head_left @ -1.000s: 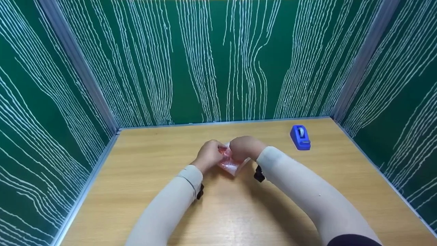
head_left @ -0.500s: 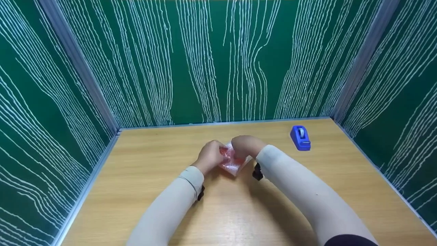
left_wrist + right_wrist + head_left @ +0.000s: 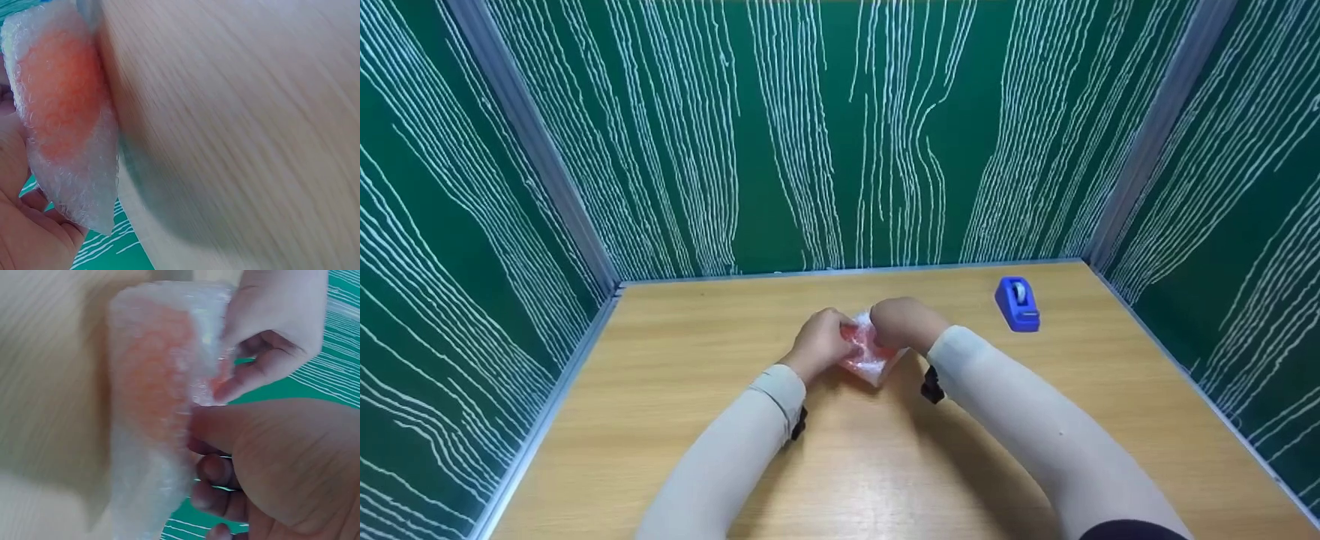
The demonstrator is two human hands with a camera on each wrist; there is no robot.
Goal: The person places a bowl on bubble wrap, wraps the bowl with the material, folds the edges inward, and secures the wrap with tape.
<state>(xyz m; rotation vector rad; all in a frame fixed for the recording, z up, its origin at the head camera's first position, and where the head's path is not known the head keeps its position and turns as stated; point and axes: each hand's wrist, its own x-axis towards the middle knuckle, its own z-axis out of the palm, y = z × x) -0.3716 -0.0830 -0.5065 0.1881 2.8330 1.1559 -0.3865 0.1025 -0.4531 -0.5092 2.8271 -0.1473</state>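
Note:
A bubble-wrapped package [image 3: 868,366] with something orange-red inside is held just above the middle of the table. My left hand [image 3: 819,343] grips its left side, fingers on the far face and thumb nearer me. At the other side my right hand [image 3: 909,324] pinches the wrap; in the right wrist view its thumb meets the package [image 3: 152,377] at the edge, other fingers curled. What is inside shows only as a blurred orange patch through the bubble wrap [image 3: 67,101]. My right hand covers part of the package in the head view.
A blue tape dispenser [image 3: 1018,306] stands at the back right of the wooden table [image 3: 690,405]. Green panels [image 3: 840,135] with white wavy lines rise along the back and both sides, joined by grey posts.
Both hands stay almost in place on the package. My right hand has shifted slightly to the right, and a little more of the wrap shows between the hands.

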